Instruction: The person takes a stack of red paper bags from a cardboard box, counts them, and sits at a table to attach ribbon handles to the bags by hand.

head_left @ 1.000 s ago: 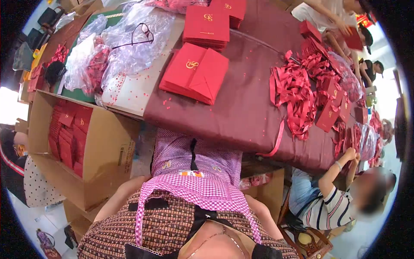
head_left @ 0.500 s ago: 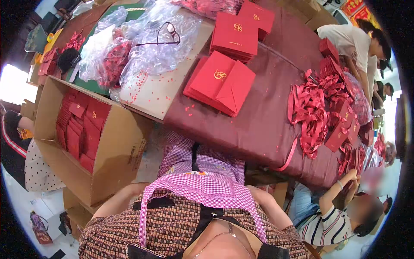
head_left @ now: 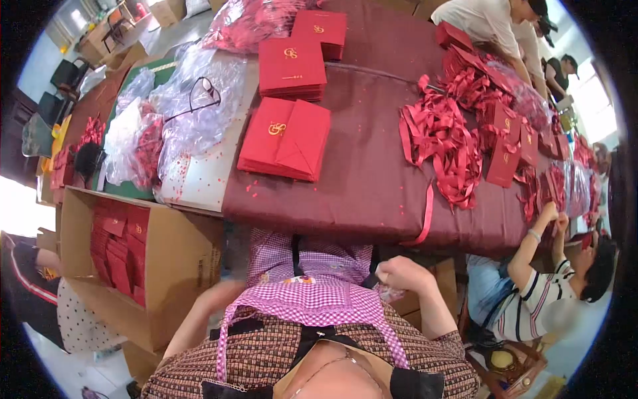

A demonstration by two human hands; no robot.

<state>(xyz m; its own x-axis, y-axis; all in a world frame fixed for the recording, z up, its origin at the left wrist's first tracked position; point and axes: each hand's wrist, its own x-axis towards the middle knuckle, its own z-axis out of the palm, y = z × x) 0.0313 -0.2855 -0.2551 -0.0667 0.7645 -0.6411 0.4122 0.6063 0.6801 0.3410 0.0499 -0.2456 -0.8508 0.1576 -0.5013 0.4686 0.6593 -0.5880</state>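
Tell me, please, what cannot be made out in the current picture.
All in the head view:
- Left hand: its fingers are blurred, so its grip is unclear.
- Right hand: curled fingers hide its palm and anything small inside.
- Middle red stack: the line below its gold letters is too small to read.
- Cardboard box: its bottom is hidden by the red paper items inside.

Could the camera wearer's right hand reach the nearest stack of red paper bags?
Probably yes: the right hand must clear the table edge, but nothing bulky stands on the burgundy tablecloth before the red paper bags.
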